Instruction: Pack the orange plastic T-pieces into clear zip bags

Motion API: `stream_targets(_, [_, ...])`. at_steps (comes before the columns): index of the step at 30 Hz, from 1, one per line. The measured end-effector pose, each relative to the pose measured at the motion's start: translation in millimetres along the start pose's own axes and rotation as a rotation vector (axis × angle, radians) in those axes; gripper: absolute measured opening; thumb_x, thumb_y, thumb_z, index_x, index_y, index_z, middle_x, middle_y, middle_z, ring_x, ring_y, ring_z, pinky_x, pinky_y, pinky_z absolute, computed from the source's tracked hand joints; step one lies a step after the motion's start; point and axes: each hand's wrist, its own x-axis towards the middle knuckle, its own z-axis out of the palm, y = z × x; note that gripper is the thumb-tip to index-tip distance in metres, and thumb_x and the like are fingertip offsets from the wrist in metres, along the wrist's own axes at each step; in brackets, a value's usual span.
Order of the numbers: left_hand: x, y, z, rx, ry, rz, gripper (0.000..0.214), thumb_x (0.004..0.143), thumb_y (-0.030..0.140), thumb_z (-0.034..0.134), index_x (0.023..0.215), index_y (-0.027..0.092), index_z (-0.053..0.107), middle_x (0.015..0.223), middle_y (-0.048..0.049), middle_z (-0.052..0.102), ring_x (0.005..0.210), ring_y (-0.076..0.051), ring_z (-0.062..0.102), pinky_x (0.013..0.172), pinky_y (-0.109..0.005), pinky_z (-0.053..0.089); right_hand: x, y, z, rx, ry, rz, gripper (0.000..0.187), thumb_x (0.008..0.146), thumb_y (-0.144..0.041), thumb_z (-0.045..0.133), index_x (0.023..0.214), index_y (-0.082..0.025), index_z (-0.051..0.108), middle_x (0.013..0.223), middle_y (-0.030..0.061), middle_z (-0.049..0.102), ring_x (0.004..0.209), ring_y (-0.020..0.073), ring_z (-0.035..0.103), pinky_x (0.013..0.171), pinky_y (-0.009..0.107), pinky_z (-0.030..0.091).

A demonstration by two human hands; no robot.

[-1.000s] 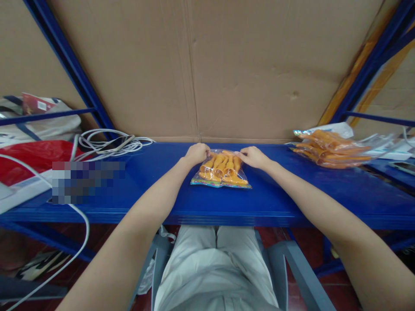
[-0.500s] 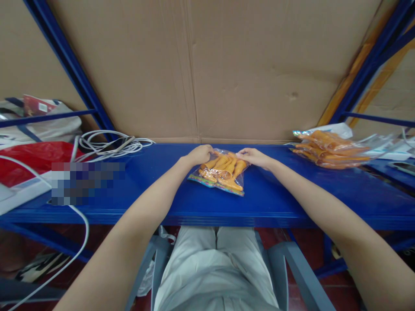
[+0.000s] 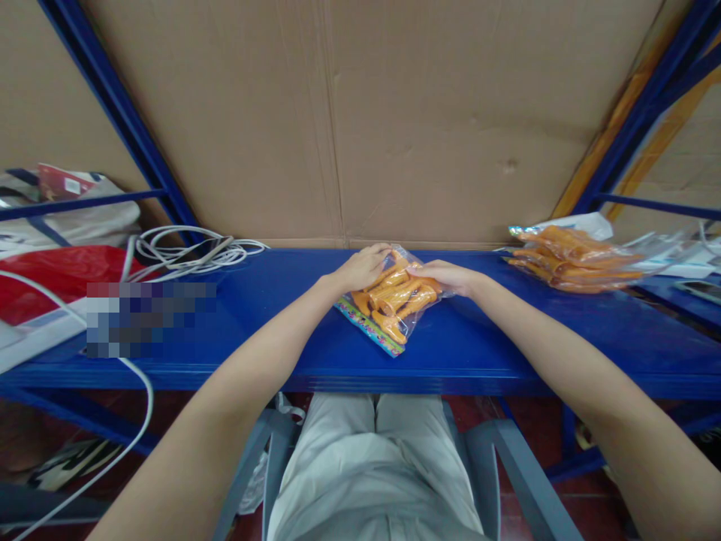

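Observation:
A clear plastic bag (image 3: 403, 294) of orange, horn-shaped pieces lies tilted on the blue table (image 3: 248, 323). Its colourful printed strip runs along the lower left edge, toward me. My left hand (image 3: 363, 268) grips the bag's upper left side, its fingers reaching over the film. On the opposite side, my right hand (image 3: 454, 278) is closed on the bag's right edge, thumb and fingers close to the orange pieces. Some of the fingertips are hard to make out against the shiny film.
Several similar bags of orange pieces (image 3: 574, 259) are stacked at the right. Coiled white cable (image 3: 191, 252), a red bag (image 3: 67, 278) and a blurred-out patch occupy the left. Behind the table stands a cardboard wall (image 3: 394, 135), framed by blue metal posts (image 3: 121, 113).
The bag has turned, so its printed strip now slants down to the right more steeply. Both hands have shifted slightly right, and my left fingers now reach further over the bag.

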Motion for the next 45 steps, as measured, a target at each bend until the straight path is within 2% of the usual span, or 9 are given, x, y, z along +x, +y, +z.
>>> stream_targets(9, [-8,23,-12.2,-0.006,0.052,0.034,0.052,0.1,0.045,0.035,0.149,0.027,0.04,0.163,-0.0062,0.027,0.149,-0.026,0.023,0.12,-0.053,0.016,2,0,13,0.147,0.092,-0.069,0.008,0.085,-0.009,0.063,0.09,-0.012,0.069,0.081,0.011,0.076,0.07,0.0166,0.072,0.075,0.028,0.06])
stream_targets(12, [-8,35,-9.6,-0.07,-0.047,0.026,0.052,0.1,0.05,0.035,0.148,0.033,0.041,0.164,-0.0014,0.025,0.152,-0.024,0.017,0.121,-0.053,0.009,4,5,14,0.123,0.124,-0.134,0.007,0.083,-0.01,0.065,0.088,-0.012,0.068,0.08,0.0093,0.075,0.067,0.0155,0.071,0.074,0.028,0.06])
stream_targets(15, [-6,38,-2.6,-0.193,-0.175,-0.06,0.048,0.102,0.048,0.028,0.146,0.036,0.043,0.159,0.0007,0.036,0.149,-0.023,0.026,0.12,-0.055,0.01,7,10,13,0.1,0.153,-0.154,0.01,0.08,-0.011,0.071,0.089,-0.012,0.068,0.077,0.0083,0.074,0.066,0.0149,0.07,0.07,0.025,0.059])
stream_targets(18, [-4,32,3.8,-0.287,-0.18,-0.147,0.047,0.101,0.047,0.03,0.143,0.036,0.048,0.154,0.0004,0.044,0.146,-0.023,0.033,0.119,-0.054,0.017,10,13,13,0.079,0.188,-0.152,0.012,0.076,-0.012,0.075,0.085,-0.012,0.067,0.075,0.0087,0.074,0.063,0.0149,0.069,0.064,0.023,0.059])
stream_targets(25, [-3,9,11.1,-0.454,-0.052,-0.27,0.044,0.099,0.043,0.038,0.127,0.022,0.065,0.139,-0.0049,0.06,0.134,-0.019,0.051,0.114,-0.032,0.033,16,13,18,0.002,0.306,-0.164,0.022,0.069,-0.014,0.083,0.081,-0.015,0.064,0.074,0.0063,0.072,0.062,0.0153,0.067,0.07,0.029,0.059])
stream_targets(30, [-8,-13,13.6,-0.398,-0.065,-0.384,0.051,0.098,0.048,0.033,0.132,0.021,0.061,0.145,-0.0064,0.054,0.137,-0.02,0.047,0.113,-0.031,0.033,16,11,14,0.016,0.322,-0.217,0.024,0.07,-0.013,0.079,0.085,-0.017,0.06,0.08,0.006,0.072,0.066,0.0151,0.067,0.07,0.029,0.059])
stream_targets(36, [-14,-33,13.7,-0.274,-0.023,-0.461,0.06,0.097,0.05,0.027,0.141,0.017,0.052,0.151,-0.0103,0.046,0.143,-0.019,0.039,0.116,-0.03,0.027,12,-9,-25,0.073,0.653,-0.475,0.032,0.068,-0.019,0.078,0.086,-0.021,0.051,0.083,0.0013,0.067,0.077,0.0165,0.068,0.072,0.029,0.059])
stream_targets(40, [-15,-35,15.2,-0.255,-0.038,-0.439,0.065,0.096,0.054,0.027,0.143,0.015,0.05,0.152,-0.0116,0.044,0.143,-0.019,0.038,0.117,-0.029,0.026,3,-27,-72,0.181,0.942,-0.695,0.029,0.074,-0.02,0.069,0.088,-0.023,0.044,0.094,0.0029,0.064,0.089,0.018,0.068,0.078,0.033,0.059])
stream_targets(45, [-14,-32,17.1,-0.214,-0.098,-0.384,0.066,0.095,0.053,0.024,0.146,0.016,0.045,0.153,-0.0097,0.043,0.144,-0.02,0.036,0.118,-0.031,0.025,-18,-44,-138,0.151,1.432,-0.924,0.028,0.079,-0.019,0.06,0.091,-0.027,0.036,0.111,0.0077,0.058,0.109,0.021,0.062,0.096,0.038,0.052])
